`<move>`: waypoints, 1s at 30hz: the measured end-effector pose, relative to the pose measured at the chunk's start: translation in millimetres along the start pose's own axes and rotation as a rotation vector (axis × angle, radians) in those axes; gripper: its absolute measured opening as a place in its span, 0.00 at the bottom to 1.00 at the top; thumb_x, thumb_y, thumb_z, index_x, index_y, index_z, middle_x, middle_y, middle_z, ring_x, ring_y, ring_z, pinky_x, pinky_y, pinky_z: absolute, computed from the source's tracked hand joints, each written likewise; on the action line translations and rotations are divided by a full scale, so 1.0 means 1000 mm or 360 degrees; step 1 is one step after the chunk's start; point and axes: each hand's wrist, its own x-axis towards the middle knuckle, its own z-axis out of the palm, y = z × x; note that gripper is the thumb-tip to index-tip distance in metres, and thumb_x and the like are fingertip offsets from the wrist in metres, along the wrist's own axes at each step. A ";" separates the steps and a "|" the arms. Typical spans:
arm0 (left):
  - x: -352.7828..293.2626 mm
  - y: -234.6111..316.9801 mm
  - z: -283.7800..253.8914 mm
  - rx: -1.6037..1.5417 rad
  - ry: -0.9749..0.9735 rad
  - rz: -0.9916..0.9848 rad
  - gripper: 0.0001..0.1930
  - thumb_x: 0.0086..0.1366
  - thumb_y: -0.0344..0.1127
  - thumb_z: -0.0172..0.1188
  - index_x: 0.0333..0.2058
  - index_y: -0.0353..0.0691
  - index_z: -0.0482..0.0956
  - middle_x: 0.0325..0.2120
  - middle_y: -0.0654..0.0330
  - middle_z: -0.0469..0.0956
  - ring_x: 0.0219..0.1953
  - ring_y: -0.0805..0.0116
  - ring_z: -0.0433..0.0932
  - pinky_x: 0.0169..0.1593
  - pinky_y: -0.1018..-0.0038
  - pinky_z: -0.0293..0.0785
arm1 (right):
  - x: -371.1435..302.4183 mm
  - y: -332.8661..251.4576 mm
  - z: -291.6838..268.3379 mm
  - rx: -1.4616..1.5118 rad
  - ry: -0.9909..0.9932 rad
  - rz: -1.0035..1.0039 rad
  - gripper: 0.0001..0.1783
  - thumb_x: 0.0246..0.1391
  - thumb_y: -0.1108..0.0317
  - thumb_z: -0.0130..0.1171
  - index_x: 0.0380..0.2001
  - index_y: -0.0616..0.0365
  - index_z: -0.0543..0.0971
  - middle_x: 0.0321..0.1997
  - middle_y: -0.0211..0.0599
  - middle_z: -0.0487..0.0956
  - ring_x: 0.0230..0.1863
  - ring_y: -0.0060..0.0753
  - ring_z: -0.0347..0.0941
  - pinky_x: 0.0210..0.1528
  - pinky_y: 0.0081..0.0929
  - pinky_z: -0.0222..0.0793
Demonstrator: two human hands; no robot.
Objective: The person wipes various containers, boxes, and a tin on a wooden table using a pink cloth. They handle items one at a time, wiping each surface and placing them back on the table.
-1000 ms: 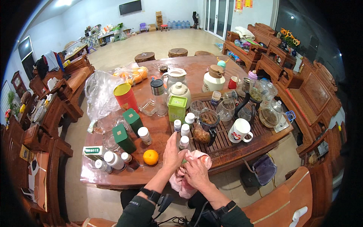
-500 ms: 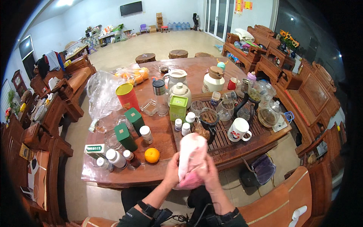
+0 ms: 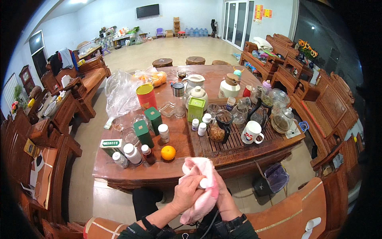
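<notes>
A pink cloth (image 3: pixel 203 164) is bunched between my two hands, just in front of the table's near edge. My left hand (image 3: pixel 187 194) is closed on it, fingers pressed into the folds. My right hand (image 3: pixel 224 193) grips the cloth from the other side, most of its fingers hidden behind it. A small piece of something white (image 3: pixel 203 183) shows among the folds beside my left fingers; the cloth covers the rest and its kind cannot be made out. Nearest on the table are an orange (image 3: pixel 168 153) and a white mug (image 3: pixel 252 132) with a printed picture.
Bottles (image 3: pixel 132 154), green tins (image 3: pixel 143 134), a red canister (image 3: pixel 146 96) and a plastic bag (image 3: pixel 124 93) crowd the table's left side. A slatted tea tray (image 3: pixel 234 148) bears glass pots and a pitcher (image 3: pixel 218 131). A bin (image 3: pixel 271 179) stands below, right; wooden chairs flank the table.
The cloth has been turned and folded over, and my left hand now lies across its front. A white piece shows between the folds. The whole view has shifted slightly.
</notes>
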 end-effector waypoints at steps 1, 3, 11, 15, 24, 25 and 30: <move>-0.003 0.004 0.003 -0.0060 0.0080 -0.0034 0.22 0.50 0.32 0.66 0.46 0.44 0.75 0.42 0.55 0.78 0.45 0.56 0.77 0.46 0.67 0.75 | -0.006 0.003 -0.004 0.0066 0.0032 0.0022 0.28 0.61 0.53 0.50 0.56 0.62 0.67 0.54 0.42 0.73 0.51 0.37 0.73 0.56 0.33 0.70; -0.006 0.007 0.006 -0.0161 0.0161 -0.0121 0.23 0.49 0.30 0.67 0.46 0.44 0.75 0.42 0.55 0.78 0.45 0.55 0.77 0.46 0.67 0.75 | -0.016 0.012 -0.011 0.0304 -0.0002 0.0093 0.26 0.60 0.54 0.49 0.55 0.61 0.68 0.52 0.43 0.74 0.50 0.39 0.73 0.52 0.35 0.73; -0.005 -0.005 0.010 -0.0261 -0.0036 0.0058 0.24 0.51 0.27 0.66 0.49 0.40 0.72 0.43 0.53 0.77 0.45 0.53 0.77 0.48 0.66 0.74 | -0.021 0.021 -0.030 -0.0080 0.0180 0.0043 0.31 0.57 0.54 0.57 0.57 0.62 0.66 0.53 0.41 0.73 0.50 0.35 0.73 0.53 0.32 0.71; -0.005 -0.021 0.016 -0.0114 0.0066 0.0028 0.23 0.51 0.28 0.66 0.47 0.40 0.73 0.42 0.52 0.76 0.41 0.51 0.78 0.43 0.67 0.76 | -0.008 0.023 -0.032 -0.0316 0.0297 -0.0104 0.30 0.56 0.57 0.58 0.57 0.63 0.67 0.51 0.38 0.74 0.49 0.31 0.73 0.52 0.28 0.70; -0.032 -0.158 0.012 -0.0108 0.0442 -0.1306 0.23 0.52 0.25 0.64 0.49 0.40 0.72 0.42 0.53 0.75 0.47 0.54 0.74 0.51 0.66 0.70 | 0.006 0.001 -0.012 -0.0437 0.0327 -0.0322 0.30 0.57 0.59 0.57 0.59 0.63 0.64 0.55 0.41 0.72 0.55 0.34 0.70 0.59 0.30 0.65; -0.035 -0.168 0.012 0.0003 0.0446 -0.1191 0.23 0.52 0.26 0.64 0.49 0.40 0.72 0.43 0.52 0.74 0.48 0.53 0.73 0.51 0.65 0.69 | 0.007 -0.004 -0.013 -0.0435 0.0416 -0.0293 0.30 0.57 0.59 0.57 0.58 0.62 0.64 0.55 0.40 0.72 0.54 0.34 0.70 0.58 0.30 0.65; -0.038 -0.195 0.020 0.0305 0.0444 -0.0988 0.26 0.53 0.27 0.63 0.52 0.40 0.69 0.48 0.52 0.70 0.49 0.50 0.71 0.52 0.62 0.69 | 0.008 -0.004 -0.026 -0.0517 0.0418 -0.0270 0.28 0.57 0.59 0.58 0.56 0.62 0.66 0.54 0.38 0.73 0.53 0.32 0.70 0.57 0.30 0.65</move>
